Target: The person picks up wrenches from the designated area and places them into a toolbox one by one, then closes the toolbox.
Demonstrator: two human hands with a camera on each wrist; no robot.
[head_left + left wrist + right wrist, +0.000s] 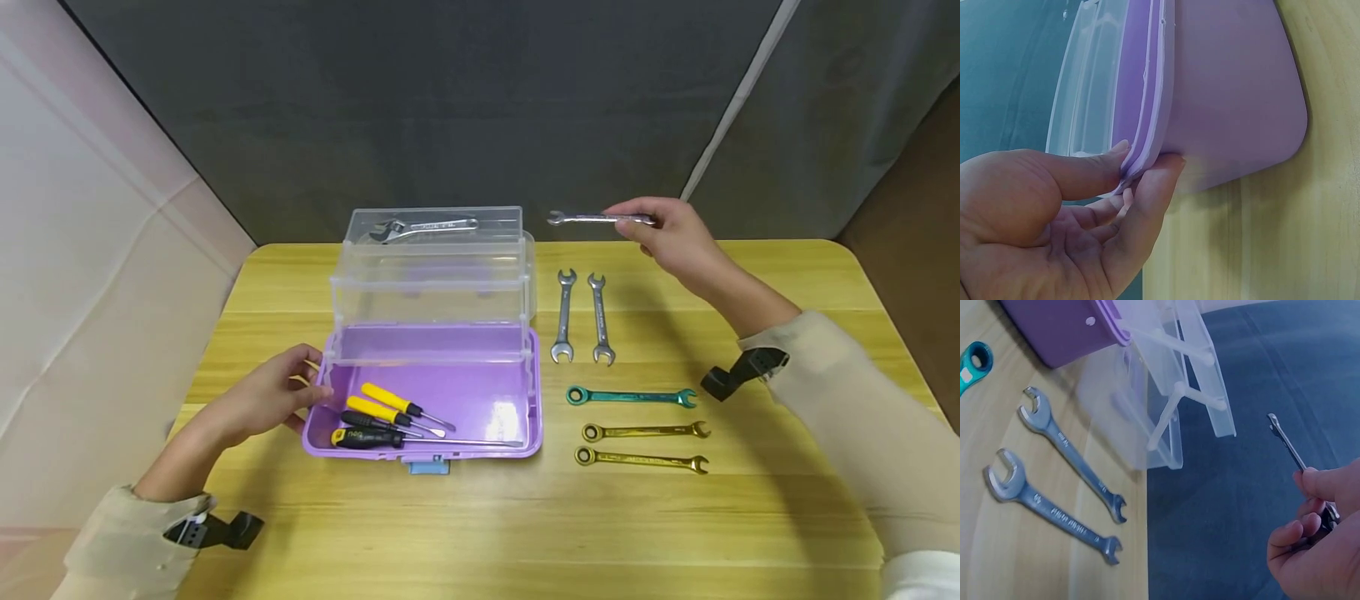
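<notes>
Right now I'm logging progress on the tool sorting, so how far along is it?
Done, it seems: four screwdrivers lie in the purple plastic toolbox base and one adjustable wrench in the clear top tray. In hand: the right hand holds a silver open-end wrench in the air, while the left hand grips the box rim. Left: five wrenches on the wooden table.

Only faint, seemingly unreadable engraving on the wrenches [1060,509].

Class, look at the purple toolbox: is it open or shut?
Open: the purple toolbox has its clear trays swung up and back, exposing screwdrivers inside.
</notes>
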